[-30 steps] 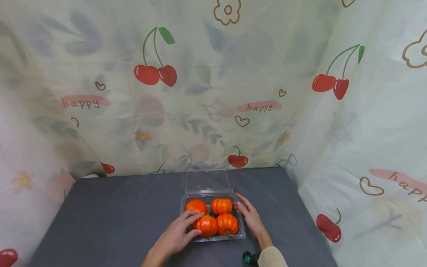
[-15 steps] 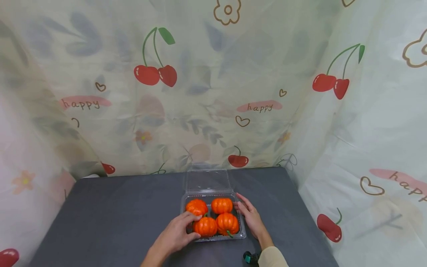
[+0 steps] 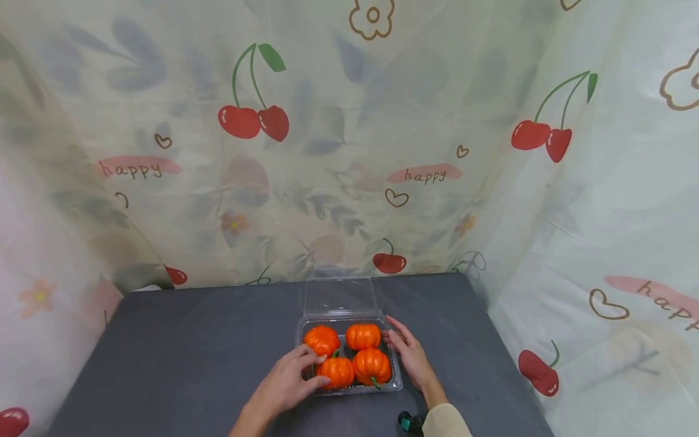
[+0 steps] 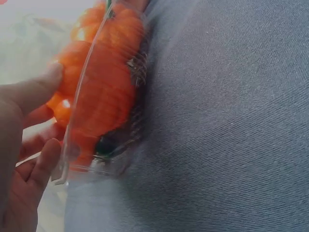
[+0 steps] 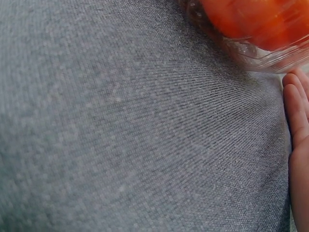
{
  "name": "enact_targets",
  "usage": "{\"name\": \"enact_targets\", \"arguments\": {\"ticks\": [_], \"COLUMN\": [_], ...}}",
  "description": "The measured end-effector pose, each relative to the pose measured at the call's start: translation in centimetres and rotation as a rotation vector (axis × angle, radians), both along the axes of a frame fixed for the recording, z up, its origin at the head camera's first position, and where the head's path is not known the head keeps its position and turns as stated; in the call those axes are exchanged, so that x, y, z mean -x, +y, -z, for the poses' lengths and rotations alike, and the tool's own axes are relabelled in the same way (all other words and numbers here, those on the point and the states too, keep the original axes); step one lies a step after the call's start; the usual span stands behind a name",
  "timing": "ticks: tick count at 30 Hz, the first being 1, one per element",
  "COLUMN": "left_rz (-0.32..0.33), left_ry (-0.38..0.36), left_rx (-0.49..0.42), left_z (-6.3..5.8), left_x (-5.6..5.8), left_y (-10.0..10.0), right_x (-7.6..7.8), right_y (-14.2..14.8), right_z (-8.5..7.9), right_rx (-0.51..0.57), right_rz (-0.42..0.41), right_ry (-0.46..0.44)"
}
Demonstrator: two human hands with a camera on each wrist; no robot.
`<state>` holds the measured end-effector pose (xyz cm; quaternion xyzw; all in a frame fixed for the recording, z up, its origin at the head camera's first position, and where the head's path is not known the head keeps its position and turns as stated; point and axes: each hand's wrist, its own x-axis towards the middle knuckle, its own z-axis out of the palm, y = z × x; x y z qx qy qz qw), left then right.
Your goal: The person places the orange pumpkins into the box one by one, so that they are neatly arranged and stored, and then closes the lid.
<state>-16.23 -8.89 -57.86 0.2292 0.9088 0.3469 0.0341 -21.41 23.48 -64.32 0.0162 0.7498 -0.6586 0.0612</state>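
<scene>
A clear plastic clamshell box [image 3: 397, 383] holds several small orange pumpkins, its transparent lid [image 3: 340, 295] raised at the back. My left hand [image 3: 289, 377] is at the box's left side, thumb and fingers spread beside the front-left pumpkin [image 3: 340, 371]. In the left wrist view the thumb tip [image 4: 55, 73] touches an orange pumpkin, while other fingers bend near the box rim. The back-left pumpkin [image 3: 321, 340] lies just beyond that hand. My right hand [image 3: 412, 358] rests along the box's right side with fingers extended, near the back-right pumpkin [image 3: 363, 336] and front-right pumpkin [image 3: 372, 365].
A dark grey cloth [image 3: 207, 358] covers the table. Printed curtains [image 3: 327, 152] stand behind and on both sides. Beside the right sleeve [image 3: 445, 420] is a small black and green object [image 3: 405, 421].
My left fingers have drawn back leftward from over the front-left pumpkin, showing more of it and its green stem. The right hand and the box stay in place.
</scene>
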Motion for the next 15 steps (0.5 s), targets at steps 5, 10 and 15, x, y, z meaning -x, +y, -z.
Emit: {"name": "enact_targets", "arguments": {"ticks": [5,10,15], "left_rz": [0.009,0.014,0.024], "left_ry": [-0.007,-0.046,-0.124], "left_rx": [0.046,0.052,-0.042], "left_z": [-0.5,-0.8,-1.4], "left_x": [0.4,0.7,1.0], "left_y": [0.1,0.2,0.2], "right_x": [0.2,0.2,0.4], "right_y": [0.1,0.2,0.2], "right_z": [0.0,-0.1,-0.3], "right_rx": [0.0,0.0,0.003], "right_rz": [0.004,0.0,-0.015], "right_ry": [0.003,-0.011,-0.027]}}
